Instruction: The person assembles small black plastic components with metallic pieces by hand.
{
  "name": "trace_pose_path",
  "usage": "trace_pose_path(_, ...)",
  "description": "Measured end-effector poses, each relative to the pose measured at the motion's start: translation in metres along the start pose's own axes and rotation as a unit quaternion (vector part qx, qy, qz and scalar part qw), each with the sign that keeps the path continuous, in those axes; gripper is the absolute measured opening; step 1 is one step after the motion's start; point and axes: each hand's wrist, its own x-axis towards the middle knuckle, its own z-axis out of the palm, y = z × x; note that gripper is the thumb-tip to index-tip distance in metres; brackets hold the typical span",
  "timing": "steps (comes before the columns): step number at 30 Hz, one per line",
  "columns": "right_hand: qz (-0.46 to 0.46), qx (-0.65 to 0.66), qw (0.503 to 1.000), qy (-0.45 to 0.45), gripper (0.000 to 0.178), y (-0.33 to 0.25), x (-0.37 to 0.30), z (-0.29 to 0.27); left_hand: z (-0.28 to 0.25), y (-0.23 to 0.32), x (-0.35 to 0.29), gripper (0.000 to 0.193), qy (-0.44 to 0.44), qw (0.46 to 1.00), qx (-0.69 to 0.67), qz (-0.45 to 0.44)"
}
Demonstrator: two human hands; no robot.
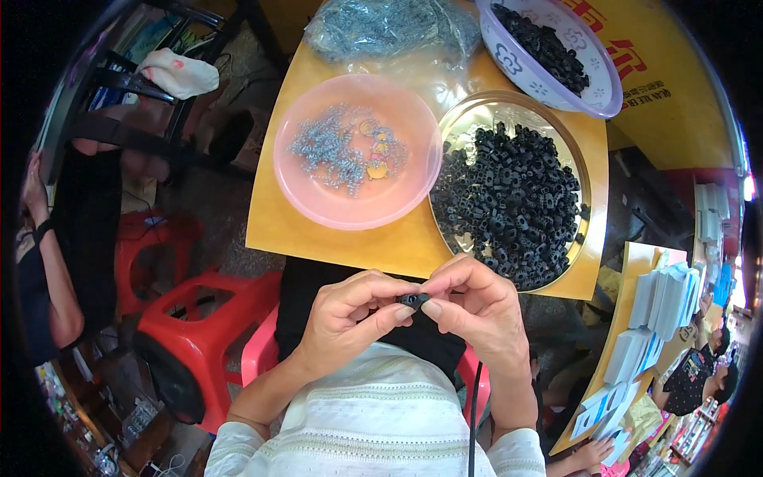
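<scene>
Between the thumbs and fingertips of both my hands, just off the table's near edge, is a small black plastic part (412, 300). My left hand (358, 310) pinches one end of it, while my right hand (474, 306) pinches the other. Beyond them a pink bowl (354, 215) holds many small silvery metal pieces (326, 151) and a few yellow round bits. To its right, a round metal tray (584, 159) bears a heap of small black plastic parts (517, 199). My fingertips cover much of the part between them.
The yellow table (318, 248) also carries a clear plastic bag (393, 30) and a lilac basin (600, 79) of black parts at its far side. Red stools (203, 326) stand at left. Stacked white boxes (648, 310) lie on another table at right. Other people sit at both sides.
</scene>
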Motion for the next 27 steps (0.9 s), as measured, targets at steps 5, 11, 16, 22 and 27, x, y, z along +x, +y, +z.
trace_pose_path(5,0.047,0.036,0.998,-0.016,0.02,0.004,-0.001,0.0,-0.004,-0.001,-0.003,0.025,0.003,1.0,0.02,0.014)
trace_pose_path(11,0.058,0.04,0.997,-0.022,0.019,0.005,0.002,0.0,-0.007,-0.004,-0.003,0.024,0.0,0.999,0.036,0.029)
trace_pose_path(16,0.078,0.046,0.996,-0.019,0.018,0.004,0.003,-0.003,-0.008,-0.004,0.0,0.025,-0.001,0.999,0.05,0.015)
trace_pose_path(22,-0.009,-0.139,0.99,-0.005,0.018,0.0,0.007,0.002,-0.012,-0.006,0.001,0.025,0.006,0.995,0.102,0.015)
trace_pose_path(27,-0.034,-0.228,0.973,-0.026,0.018,0.0,0.009,0.0,-0.013,-0.011,0.001,0.023,0.017,0.993,0.118,0.017)
